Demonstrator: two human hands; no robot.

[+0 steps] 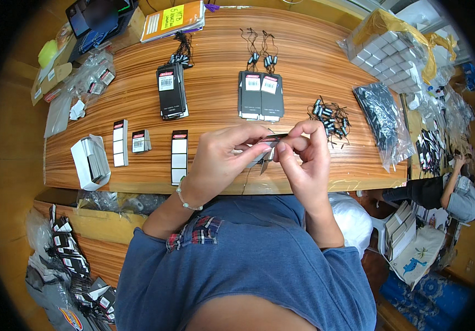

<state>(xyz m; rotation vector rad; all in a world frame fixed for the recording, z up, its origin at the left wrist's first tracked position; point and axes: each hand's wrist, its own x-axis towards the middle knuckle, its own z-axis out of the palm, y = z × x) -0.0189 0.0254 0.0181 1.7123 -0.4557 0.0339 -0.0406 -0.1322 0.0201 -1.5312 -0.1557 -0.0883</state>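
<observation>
Both my hands meet above the table's near edge, fingers pinched together. Between them are several thin dark hang tags (274,137), seen nearly edge-on. My left hand (222,153), with a beaded bracelet at the wrist, grips them from the left. From the right, my right hand (306,160) pinches their other end. A thin dark cord hangs below the fingers; where it is fastened is hidden. Just beyond my hands lie two stacks of black hang tags (260,96) with white stickers on top. To the right is a loose heap of black string loops (330,118).
Further left sit another hang tag stack (172,96), a strip of white labels (179,157) and a white box of cards (93,165). At the right are a bagged black bundle (382,118) and a wrapped block of small boxes (386,52). Another person (461,190) works at far right.
</observation>
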